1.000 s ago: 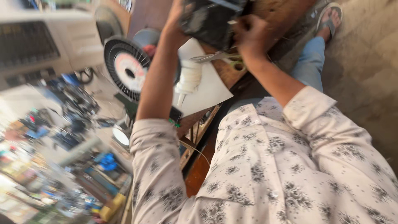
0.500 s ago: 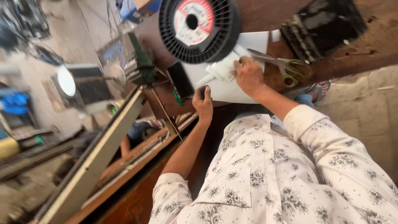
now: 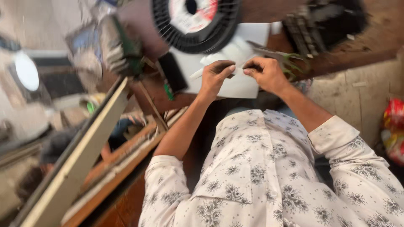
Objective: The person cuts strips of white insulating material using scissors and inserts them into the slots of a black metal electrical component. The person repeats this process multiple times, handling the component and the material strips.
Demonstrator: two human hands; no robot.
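We cannot make out the small pale strip pinched between our left hand and right hand; our fingers hide most of it. The black spool is cut off by the top edge, and the scissors are blurred.

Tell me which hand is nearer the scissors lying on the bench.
Right. The right hand sits just beside the scissors, almost touching them; the left hand is farther off, across the white strip both pinch.
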